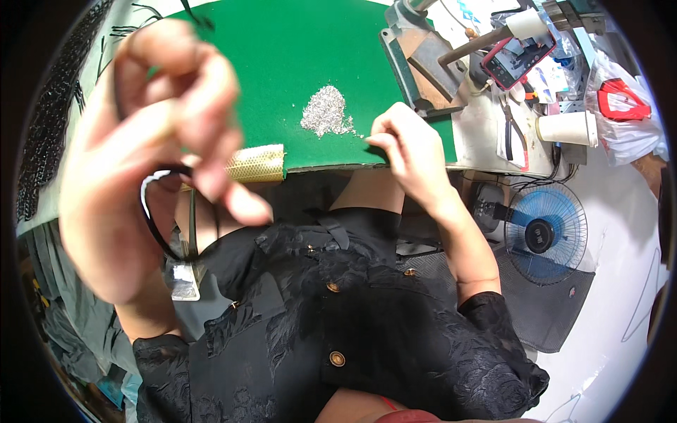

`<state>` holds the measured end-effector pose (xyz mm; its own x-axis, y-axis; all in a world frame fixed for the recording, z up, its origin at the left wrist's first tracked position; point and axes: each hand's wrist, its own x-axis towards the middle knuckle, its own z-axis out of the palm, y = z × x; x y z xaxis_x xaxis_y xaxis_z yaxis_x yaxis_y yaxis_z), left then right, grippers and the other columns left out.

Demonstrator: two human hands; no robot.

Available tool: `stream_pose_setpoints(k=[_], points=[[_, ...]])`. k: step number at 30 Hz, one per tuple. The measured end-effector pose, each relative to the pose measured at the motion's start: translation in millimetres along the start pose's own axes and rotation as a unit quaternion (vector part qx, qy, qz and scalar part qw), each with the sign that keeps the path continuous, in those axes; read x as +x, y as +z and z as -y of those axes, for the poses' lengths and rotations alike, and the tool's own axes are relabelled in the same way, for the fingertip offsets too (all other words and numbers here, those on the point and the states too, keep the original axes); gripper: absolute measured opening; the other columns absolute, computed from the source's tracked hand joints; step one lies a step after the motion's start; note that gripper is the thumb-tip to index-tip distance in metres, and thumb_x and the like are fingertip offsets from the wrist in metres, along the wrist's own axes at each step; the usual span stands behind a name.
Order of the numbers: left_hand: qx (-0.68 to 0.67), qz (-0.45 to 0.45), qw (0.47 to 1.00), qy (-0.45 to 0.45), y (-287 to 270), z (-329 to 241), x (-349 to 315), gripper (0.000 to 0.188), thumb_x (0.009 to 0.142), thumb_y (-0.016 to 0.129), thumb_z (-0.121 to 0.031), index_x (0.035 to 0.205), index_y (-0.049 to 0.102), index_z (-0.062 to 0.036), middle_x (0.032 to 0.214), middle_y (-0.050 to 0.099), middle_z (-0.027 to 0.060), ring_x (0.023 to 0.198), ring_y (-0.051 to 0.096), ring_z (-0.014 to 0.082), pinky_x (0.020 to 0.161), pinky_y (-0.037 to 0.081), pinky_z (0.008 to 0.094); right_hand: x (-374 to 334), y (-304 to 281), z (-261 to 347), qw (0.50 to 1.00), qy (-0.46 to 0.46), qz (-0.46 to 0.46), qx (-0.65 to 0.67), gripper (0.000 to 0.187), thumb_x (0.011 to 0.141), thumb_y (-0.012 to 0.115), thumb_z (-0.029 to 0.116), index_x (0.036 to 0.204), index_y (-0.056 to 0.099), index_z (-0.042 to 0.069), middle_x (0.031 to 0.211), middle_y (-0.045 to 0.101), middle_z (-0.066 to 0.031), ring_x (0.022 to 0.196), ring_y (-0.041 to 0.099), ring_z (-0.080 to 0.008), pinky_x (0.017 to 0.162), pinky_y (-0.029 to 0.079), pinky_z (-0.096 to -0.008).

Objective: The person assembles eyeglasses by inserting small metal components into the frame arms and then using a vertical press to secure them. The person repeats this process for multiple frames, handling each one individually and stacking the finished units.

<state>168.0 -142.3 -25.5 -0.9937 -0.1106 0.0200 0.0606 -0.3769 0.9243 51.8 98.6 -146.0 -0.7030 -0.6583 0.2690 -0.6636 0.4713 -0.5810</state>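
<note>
Raised close in front of me at the left, my left hand [116,197] is blurred, its fingers curled round a thin black cord [156,236] that hangs in a loop below them. My right hand [416,151] is over the near right part of the green mat [268,53], thumb and forefinger pinched together. Whatever is between those fingertips is too small to make out. Just left of them lies a loose pile of tiny silvery pieces [324,113], with a few grains trailing toward the hand. A gold textured roll [257,162] sits at the mat's near edge, partly behind my left hand.
A metal hand press [423,60] stands right of the pile. Beyond it are a phone [518,58], pliers [513,123] and a white cup [566,129]. A fan [543,235] stands below the table at right. Many black cords [53,120] lie along the left edge.
</note>
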Motion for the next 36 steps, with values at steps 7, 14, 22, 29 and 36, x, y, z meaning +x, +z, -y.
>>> stream_pose_setpoints(k=[7, 14, 22, 29, 36], points=[[-0.004, 0.206, 0.956, -0.207, 37.2, 21.2, 5.0, 0.048, 0.096, 0.045, -0.009, 0.138, 0.026, 0.0032, 0.088, 0.050, 0.0091, 0.062, 0.051, 0.0092, 0.047, 0.047, 0.0196, 32.0, -53.8, 31.5, 0.902, -0.146, -0.073, 0.399, 0.013, 0.090, 0.058, 0.007, 0.083, 0.050, -0.001, 0.082, 0.048, -0.0071, 0.071, 0.053, -0.0147, 0.067, 0.045, -0.0258], [-0.076, 0.256, 0.938, -0.222, 52.3, 28.5, 9.1, 0.041, 0.098, 0.041, -0.006, 0.135, 0.027, 0.0022, 0.092, 0.049, 0.0096, 0.063, 0.050, 0.0094, 0.050, 0.047, 0.0195, 37.0, -65.3, 42.7, 0.935, -0.204, -0.142, 0.254, 0.021, 0.086, 0.068, 0.015, 0.080, 0.056, -0.001, 0.074, 0.057, -0.0092, 0.066, 0.058, -0.0168, 0.060, 0.048, -0.0273], [-0.078, 0.261, 0.933, -0.235, 53.1, 32.7, 10.0, 0.045, 0.097, 0.040, -0.004, 0.137, 0.022, 0.0029, 0.089, 0.048, 0.0084, 0.063, 0.048, 0.0093, 0.050, 0.045, 0.0202, 31.7, -55.4, 42.4, 0.932, -0.167, -0.179, 0.266, 0.015, 0.083, 0.070, 0.008, 0.079, 0.059, -0.001, 0.073, 0.059, -0.0086, 0.064, 0.059, -0.0177, 0.059, 0.049, -0.0267], [0.031, 0.277, 0.942, -0.185, 55.1, 35.3, 10.0, 0.042, 0.098, 0.040, -0.005, 0.134, 0.022, 0.0067, 0.087, 0.048, 0.0068, 0.062, 0.048, 0.0088, 0.049, 0.046, 0.0210, 29.1, -56.6, 43.4, 0.932, -0.140, -0.170, 0.289, 0.013, 0.085, 0.068, 0.008, 0.078, 0.061, -0.002, 0.075, 0.061, -0.0101, 0.067, 0.061, -0.0165, 0.061, 0.048, -0.0247], [0.078, 0.265, 0.951, -0.139, 57.9, 41.3, 9.4, 0.038, 0.098, 0.039, -0.006, 0.130, 0.024, 0.0073, 0.087, 0.049, 0.0075, 0.059, 0.050, 0.0100, 0.048, 0.047, 0.0218, 22.3, -53.8, 50.2, 0.927, -0.058, -0.169, 0.329, 0.014, 0.087, 0.066, 0.007, 0.081, 0.059, -0.003, 0.078, 0.060, -0.0100, 0.069, 0.059, -0.0141, 0.062, 0.048, -0.0242]])
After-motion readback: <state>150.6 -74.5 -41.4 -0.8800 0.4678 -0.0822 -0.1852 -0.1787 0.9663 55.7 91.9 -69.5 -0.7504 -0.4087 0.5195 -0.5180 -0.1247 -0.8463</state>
